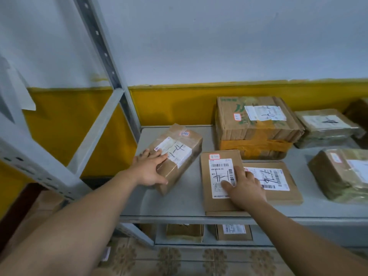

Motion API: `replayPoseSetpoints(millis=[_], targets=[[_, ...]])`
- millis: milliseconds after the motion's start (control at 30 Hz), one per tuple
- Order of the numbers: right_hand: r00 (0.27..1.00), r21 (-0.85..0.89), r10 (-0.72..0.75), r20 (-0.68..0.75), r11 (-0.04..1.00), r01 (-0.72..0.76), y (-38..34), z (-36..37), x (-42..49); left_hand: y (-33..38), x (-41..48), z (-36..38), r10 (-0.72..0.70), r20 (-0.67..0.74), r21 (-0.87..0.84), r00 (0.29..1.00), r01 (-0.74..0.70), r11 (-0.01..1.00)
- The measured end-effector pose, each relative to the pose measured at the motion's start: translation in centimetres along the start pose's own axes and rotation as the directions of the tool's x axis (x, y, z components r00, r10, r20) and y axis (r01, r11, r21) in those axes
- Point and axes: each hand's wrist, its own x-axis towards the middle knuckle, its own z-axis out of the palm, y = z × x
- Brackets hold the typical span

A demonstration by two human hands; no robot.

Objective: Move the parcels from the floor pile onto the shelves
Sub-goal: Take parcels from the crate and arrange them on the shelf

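While both parcels lie on the shelf (185, 202), the taped parcel (179, 154) is pressed at its near-left end by the left hand (149, 170), fingers spread flat, nothing clasped. Its long axis is seen running askew, from that hand towards the far right. The flat parcel (221, 170), just beside it, is held down by the right hand (244, 188), fingers straight.

Handwritten "1-4" in black marker on the white label of the taped parcel (179, 154). Flat box (207, 196) label: barcodes, a printed code line too small to read, marker scrawl unclear. Large back box (256, 124): green print and marker, illegible. Flat parcel beside it (278, 196): barcodes, unreadable scrawl.
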Motion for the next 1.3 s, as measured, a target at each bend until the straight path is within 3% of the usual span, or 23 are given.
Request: replayPoseSetpoints(millis=[100,200,467,600,833,1300], targets=[[1.0,-0.001,0.028,-0.014,1.0,-0.028,-0.5,0.0,0.3,-1.0,2.7,-0.8,0.031,-0.081,0.104,0.996,-0.022,0.994],[0.998,-0.017,0.035,-0.043,0.999,-0.036,-0.9,0.1,0.4,-1.1,4.4,0.1,-0.012,-0.124,0.005,0.992,0.012,1.0],[0.996,-0.062,0.061,-0.071,0.996,-0.065,-1.3,0.5,0.3,-1.3,7.8,0.0,-0.045,-0.328,-0.004,0.944,0.046,0.999],[0.995,-0.044,0.076,-0.064,0.996,-0.079,-1.4,0.4,0.4,-1.4,9.8,-0.2,-0.059,-0.309,0.065,0.949,0.083,0.994],[0.992,-0.021,0.104,-0.077,0.994,-0.106,-1.5,0.5,0.4,-2.0,12.2,-1.4,-0.096,-0.322,0.039,0.942,0.115,0.993],[0.994,0.014,0.085,-0.071,0.996,-0.085,-1.6,0.3,0.1,-2.6,10.6,-2.9,0.004,-0.148,-0.001,0.989,-0.004,1.0]])
